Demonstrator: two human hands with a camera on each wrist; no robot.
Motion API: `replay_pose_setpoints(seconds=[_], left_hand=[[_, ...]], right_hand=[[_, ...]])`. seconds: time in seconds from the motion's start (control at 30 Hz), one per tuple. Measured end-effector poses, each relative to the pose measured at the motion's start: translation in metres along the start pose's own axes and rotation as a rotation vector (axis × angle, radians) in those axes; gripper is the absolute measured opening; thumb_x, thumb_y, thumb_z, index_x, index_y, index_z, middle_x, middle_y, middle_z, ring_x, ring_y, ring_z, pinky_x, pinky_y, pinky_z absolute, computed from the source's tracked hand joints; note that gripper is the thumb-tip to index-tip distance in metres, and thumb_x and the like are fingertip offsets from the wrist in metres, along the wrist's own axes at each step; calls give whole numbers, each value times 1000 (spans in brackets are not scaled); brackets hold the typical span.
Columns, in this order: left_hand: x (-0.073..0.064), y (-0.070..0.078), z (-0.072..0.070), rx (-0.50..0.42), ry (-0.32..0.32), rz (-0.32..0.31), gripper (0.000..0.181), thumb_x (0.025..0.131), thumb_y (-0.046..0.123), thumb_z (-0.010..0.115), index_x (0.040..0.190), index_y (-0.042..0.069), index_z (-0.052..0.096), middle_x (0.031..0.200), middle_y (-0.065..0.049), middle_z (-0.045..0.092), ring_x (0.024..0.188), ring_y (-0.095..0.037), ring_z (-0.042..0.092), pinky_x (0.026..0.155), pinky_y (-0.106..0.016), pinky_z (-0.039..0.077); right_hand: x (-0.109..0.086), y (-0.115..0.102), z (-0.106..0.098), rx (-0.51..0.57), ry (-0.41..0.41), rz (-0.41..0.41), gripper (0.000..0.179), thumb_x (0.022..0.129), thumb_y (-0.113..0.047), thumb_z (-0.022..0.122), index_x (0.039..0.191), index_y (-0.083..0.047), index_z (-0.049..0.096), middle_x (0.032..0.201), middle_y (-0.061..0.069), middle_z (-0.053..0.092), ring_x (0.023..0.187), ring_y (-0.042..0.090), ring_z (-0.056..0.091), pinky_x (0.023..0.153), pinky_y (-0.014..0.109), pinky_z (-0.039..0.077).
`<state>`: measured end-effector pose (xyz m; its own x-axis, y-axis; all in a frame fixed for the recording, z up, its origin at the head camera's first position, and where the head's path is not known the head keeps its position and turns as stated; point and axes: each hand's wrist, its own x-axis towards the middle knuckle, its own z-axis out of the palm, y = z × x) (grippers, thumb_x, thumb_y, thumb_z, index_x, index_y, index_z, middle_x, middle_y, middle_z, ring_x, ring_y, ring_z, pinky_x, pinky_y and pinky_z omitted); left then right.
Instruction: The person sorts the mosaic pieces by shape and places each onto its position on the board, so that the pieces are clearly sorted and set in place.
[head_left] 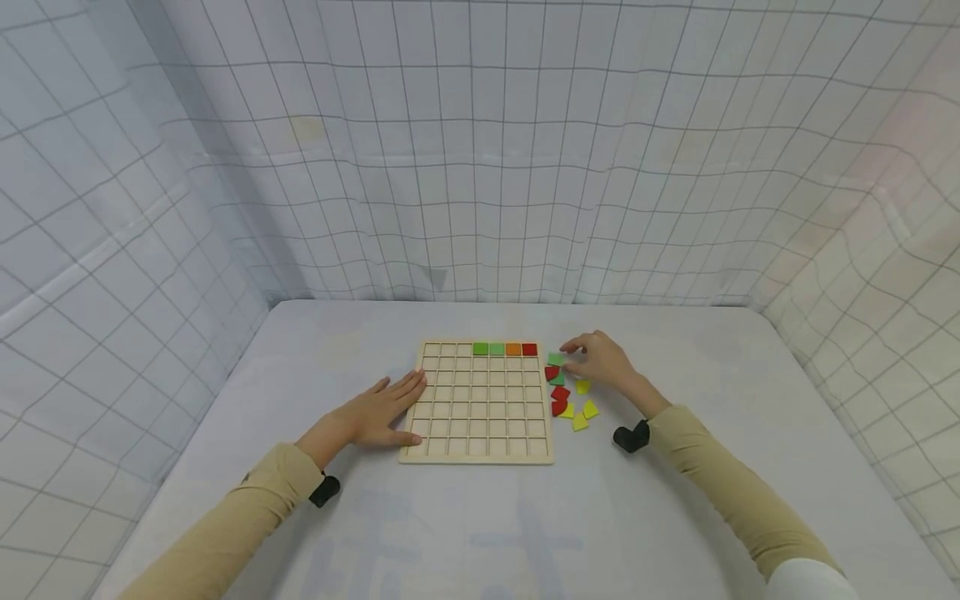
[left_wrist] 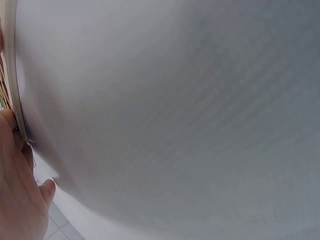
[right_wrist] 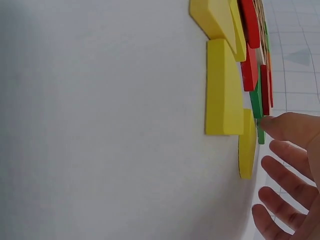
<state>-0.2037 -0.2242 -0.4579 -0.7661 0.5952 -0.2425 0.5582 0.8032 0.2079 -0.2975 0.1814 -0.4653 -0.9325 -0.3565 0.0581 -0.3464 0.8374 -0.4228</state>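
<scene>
A wooden grid board (head_left: 477, 459) lies on the white table. My left hand (head_left: 380, 414) rests flat across its left edge, fingers straight and thumb near the lower left corner. My right hand (head_left: 602, 361) is over the table just right of the board, thumb and index finger parted beside a light green tile (head_left: 555, 359). In the right wrist view the thumb (right_wrist: 282, 126) overlaps the end of a green piece (right_wrist: 261, 132), and the other fingers are spread. Along the board's top row sit a green tile (head_left: 481, 349), a light green tile (head_left: 497, 349), an orange tile (head_left: 513, 349) and a red tile (head_left: 529, 349).
Loose pieces lie along the board's right side: several yellow ones (head_left: 591, 409), a few red ones (head_left: 560, 393) and a darker green one (head_left: 557, 379). White grid-patterned curtains (head_left: 480, 208) hang behind the table and at both sides.
</scene>
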Motion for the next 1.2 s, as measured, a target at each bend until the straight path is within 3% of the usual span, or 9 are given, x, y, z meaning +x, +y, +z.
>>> replay_pose_setpoints(seconds=[0.73, 1.2], left_hand=[[0, 2, -2, -3, -8, -8, 97, 89, 62, 53, 154, 2, 12, 162, -15, 6, 150, -33, 9, 119, -58, 11], [0, 1, 0, -5, -13, -14, 97, 89, 63, 52, 154, 3, 12, 162, -14, 5, 150, -32, 9, 119, -58, 10]], right_hand=[[4, -3, 2, 15, 1, 24, 27, 84, -29, 73, 103, -10, 76, 102, 6, 70, 90, 21, 55, 77, 34, 47], [5, -1, 2, -1, 13, -3, 27, 83, -29, 74, 100, -9, 76, 98, 5, 72, 84, 19, 55, 70, 29, 45]])
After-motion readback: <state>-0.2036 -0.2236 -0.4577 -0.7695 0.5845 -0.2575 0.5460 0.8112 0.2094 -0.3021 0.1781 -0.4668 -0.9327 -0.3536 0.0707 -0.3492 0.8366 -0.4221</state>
